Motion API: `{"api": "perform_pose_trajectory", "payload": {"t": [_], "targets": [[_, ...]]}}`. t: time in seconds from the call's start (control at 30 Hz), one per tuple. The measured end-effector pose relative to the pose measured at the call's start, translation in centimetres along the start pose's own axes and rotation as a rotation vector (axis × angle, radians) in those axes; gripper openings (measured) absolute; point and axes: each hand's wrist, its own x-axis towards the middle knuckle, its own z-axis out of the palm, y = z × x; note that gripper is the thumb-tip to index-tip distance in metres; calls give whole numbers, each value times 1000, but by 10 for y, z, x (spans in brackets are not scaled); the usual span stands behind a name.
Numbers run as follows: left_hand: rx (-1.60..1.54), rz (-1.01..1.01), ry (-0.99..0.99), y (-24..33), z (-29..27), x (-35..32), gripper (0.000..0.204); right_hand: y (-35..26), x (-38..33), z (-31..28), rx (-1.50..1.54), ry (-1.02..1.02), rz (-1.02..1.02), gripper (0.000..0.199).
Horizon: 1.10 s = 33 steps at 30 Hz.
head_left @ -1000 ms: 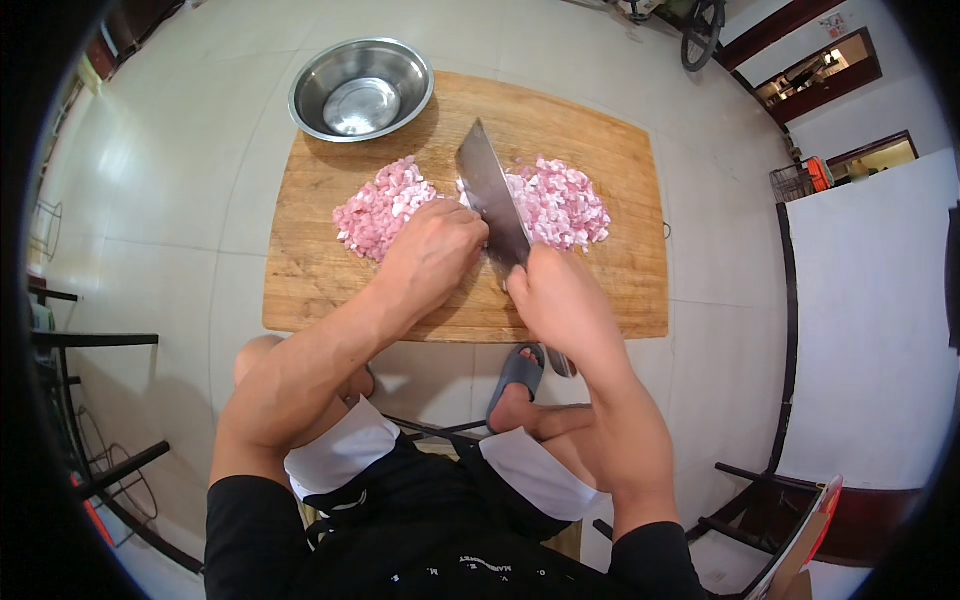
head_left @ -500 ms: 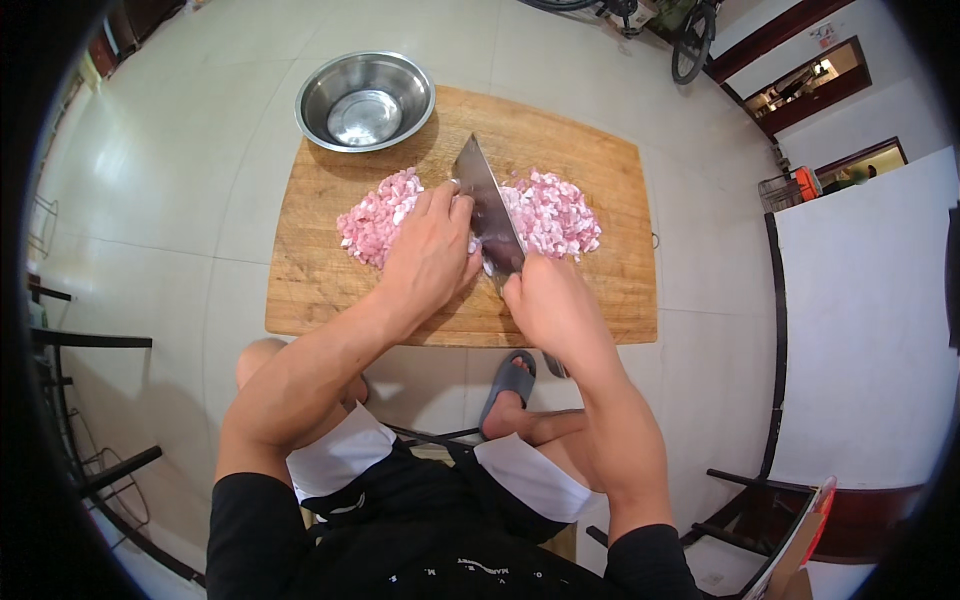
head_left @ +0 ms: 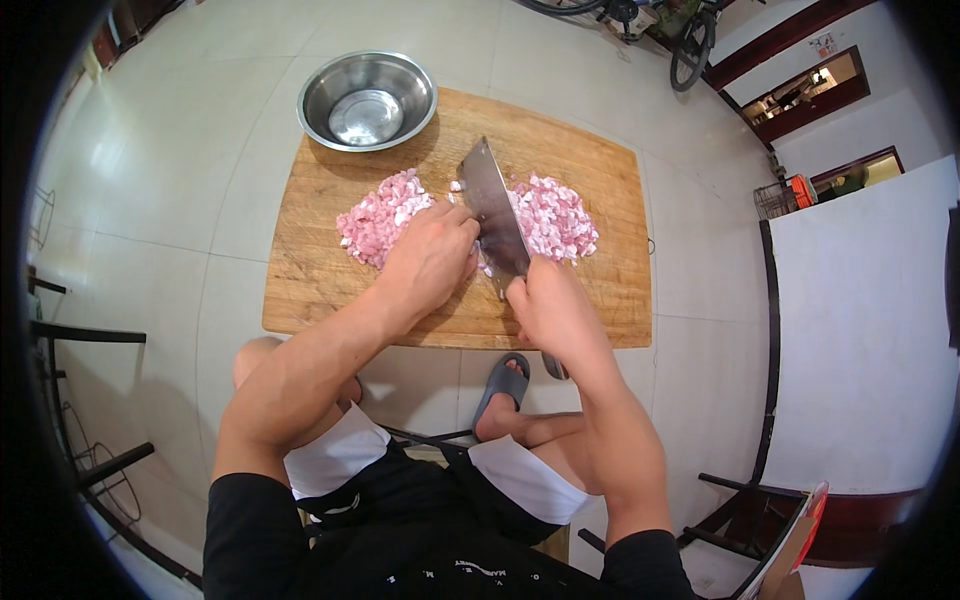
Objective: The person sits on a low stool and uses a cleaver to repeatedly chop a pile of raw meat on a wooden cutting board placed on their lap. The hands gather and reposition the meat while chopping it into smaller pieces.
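Note:
My right hand [head_left: 556,308] grips the handle of a wide-bladed cleaver [head_left: 497,207], its blade slanting away over the wooden cutting board [head_left: 350,300]. Close against the blade's left side, my left hand [head_left: 432,255] has its fingers curled down on meat, most of which they hide; pale bits show by the fingertips. A heap of diced pink and white meat [head_left: 376,222] lies left of that hand. Another diced heap [head_left: 556,220] lies to the right of the blade. A few loose bits are scattered near the blade.
A steel bowl [head_left: 366,118] stands on the board's far left corner, with nothing seen in it. Below the board's near edge are my knees and a grey slipper [head_left: 507,378]. A white-topped table [head_left: 860,330] stands at right, black chair legs [head_left: 95,335] at left, a bicycle wheel [head_left: 692,50] far off.
The cleaver has shifted slightly to the right with my right hand. My left fingers have drawn back toward me and curled more, uncovering small bits near the blade's far end.

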Motion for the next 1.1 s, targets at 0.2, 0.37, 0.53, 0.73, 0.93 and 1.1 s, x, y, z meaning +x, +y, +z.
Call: {"api": "perform_pose_trajectory", "payload": {"t": [0.2,0.37,0.53,0.73,0.93,1.1], "targets": [[-35,23,-52,-4,1,-2,20,-31,15,6,-121,201,-24,26],[-85,71,-52,2,-3,-1,17,-1,26,29,234,305,90,26],[-67,17,52,2,-11,8,20,-8,-4,40,678,382,190,22],[72,-98,194,-20,-7,28,21,10,-12,42,934,454,168,14],[-60,-81,-107,-24,-14,29,20,31,-20,8,966,240,69,11],[-148,34,-305,-15,-24,28,21,29,-30,-10,794,227,113,15]]}}
